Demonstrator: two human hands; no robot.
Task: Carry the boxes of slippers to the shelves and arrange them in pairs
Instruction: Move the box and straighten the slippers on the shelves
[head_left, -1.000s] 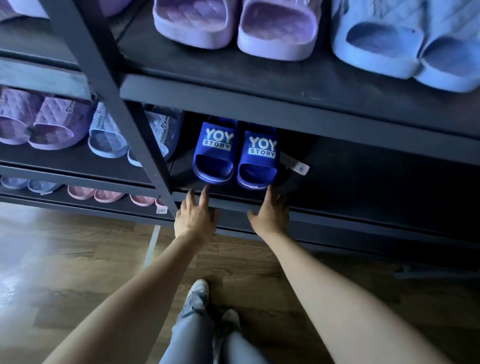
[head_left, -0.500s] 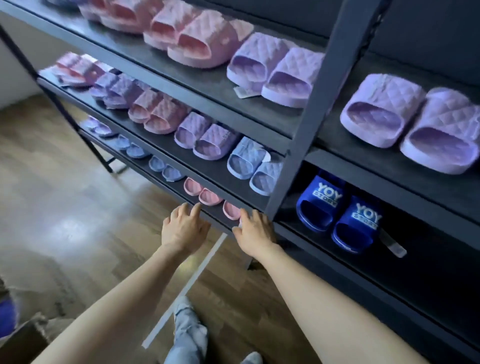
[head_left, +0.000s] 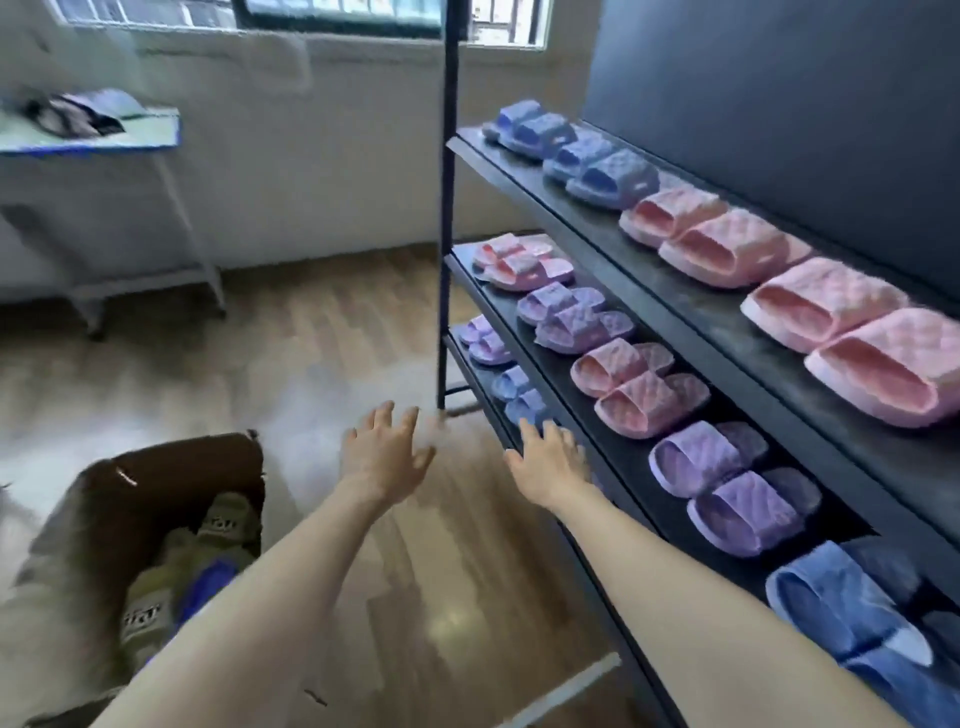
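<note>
Brown cardboard box (head_left: 182, 467) lies open, holding beige and blue slippers (head_left: 226, 519)

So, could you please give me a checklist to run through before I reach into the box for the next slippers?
1. Hands free: the left hand and right hand are open and hold nothing. Ok.
2. Access: the box at lower left is open on top. Ok.
3. Stock: several slippers in the box show. Ok.
4. Matching pair lying on top: too blurred. Cannot tell.
5. Path: the floor between hands and box is bare. Ok.
6. Free room on the shelves: the stretches in view are full of pairs, the rest is out of view. Cannot tell.
</note>
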